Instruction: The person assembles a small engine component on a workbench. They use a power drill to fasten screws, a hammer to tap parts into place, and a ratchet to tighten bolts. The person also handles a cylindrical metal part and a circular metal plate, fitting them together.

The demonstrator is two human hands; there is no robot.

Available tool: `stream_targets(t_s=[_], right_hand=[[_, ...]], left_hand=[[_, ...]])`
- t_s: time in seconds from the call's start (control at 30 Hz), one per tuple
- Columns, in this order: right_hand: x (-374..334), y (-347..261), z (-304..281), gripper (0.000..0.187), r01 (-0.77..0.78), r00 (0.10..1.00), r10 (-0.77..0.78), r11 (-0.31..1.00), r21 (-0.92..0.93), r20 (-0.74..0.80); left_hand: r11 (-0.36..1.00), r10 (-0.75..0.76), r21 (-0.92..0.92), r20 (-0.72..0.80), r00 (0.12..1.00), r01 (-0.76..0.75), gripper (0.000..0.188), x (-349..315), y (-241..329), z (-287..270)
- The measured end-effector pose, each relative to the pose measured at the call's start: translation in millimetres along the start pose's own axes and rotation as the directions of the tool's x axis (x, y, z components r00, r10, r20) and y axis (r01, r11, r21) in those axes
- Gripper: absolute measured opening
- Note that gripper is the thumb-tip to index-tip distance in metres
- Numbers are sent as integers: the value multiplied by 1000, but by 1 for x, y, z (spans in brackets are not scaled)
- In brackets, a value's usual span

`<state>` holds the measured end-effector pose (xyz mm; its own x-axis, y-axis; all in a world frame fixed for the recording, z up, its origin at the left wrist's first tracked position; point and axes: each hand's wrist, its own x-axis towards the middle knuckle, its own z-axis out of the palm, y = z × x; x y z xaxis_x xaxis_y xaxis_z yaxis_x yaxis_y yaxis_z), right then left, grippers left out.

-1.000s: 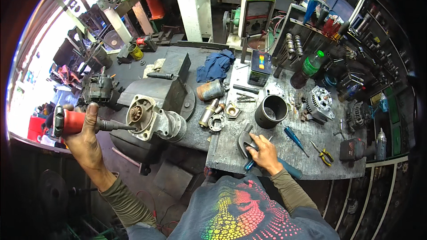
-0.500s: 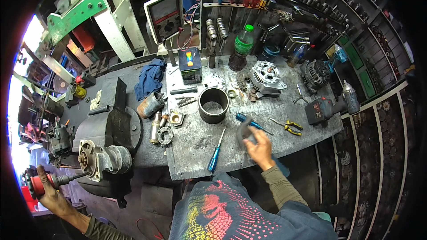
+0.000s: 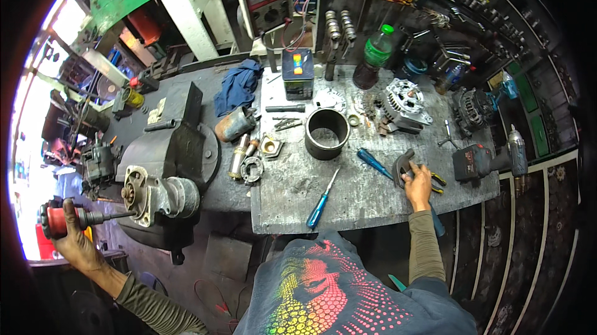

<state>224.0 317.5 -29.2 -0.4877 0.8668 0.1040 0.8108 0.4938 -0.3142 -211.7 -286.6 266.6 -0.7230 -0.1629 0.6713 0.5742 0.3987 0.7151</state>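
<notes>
At the far left, my left hand (image 3: pixel 78 245) is wrapped round a red and black power tool (image 3: pixel 56 222). Its long dark bit (image 3: pixel 112 215) reaches toward a grey starter-like metal housing (image 3: pixel 177 198), close to the flange; whether they touch I cannot tell. On the right of the bench, my right hand (image 3: pixel 418 187) grips a curved dark metal piece (image 3: pixel 402 162), low over the bench. Yellow-handled pliers (image 3: pixel 438 183) lie partly hidden by this hand. The tip of a blue screwdriver (image 3: pixel 373 162) points toward the curved piece.
Another blue screwdriver (image 3: pixel 318 209) lies near the front edge of the bench (image 3: pixel 280 207). Behind it stands a dark metal ring (image 3: pixel 326 142). Farther back are an alternator (image 3: pixel 404 105), a green-capped bottle (image 3: pixel 374 55) and a blue cloth (image 3: pixel 239 86). A cordless driver (image 3: pixel 476 162) lies at right.
My right hand has moved right along the bench with the curved metal piece, from beside the screwdriver to the pliers. The whole view has shifted. My left hand still grips the power tool.
</notes>
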Motion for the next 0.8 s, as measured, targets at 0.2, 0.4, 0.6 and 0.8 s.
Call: stream_targets(t_s=[0.2, 0.4, 0.6, 0.8], right_hand=[[-4, -24, -4, 49, 120, 975, -130, 991, -67, -181], [-30, -136, -7, 41, 330, 944, -318, 911, 249, -88], [-50, -228, -23, 36, 486, 852, -518, 724, 490, -79], [-47, -268, -39, 30, 493, 822, -563, 628, 603, -86]], left_hand=[[940, -191, -201, 359, 914, 276, 58, -27, 37, 5], [990, -67, 121, -46, 997, 72, 51, -36, 29, 25], [904, -248, -260, 329, 911, 340, 57, -82, 28, 45], [916, -29, -390, 158, 987, 90, 43, -92, 8, 68]])
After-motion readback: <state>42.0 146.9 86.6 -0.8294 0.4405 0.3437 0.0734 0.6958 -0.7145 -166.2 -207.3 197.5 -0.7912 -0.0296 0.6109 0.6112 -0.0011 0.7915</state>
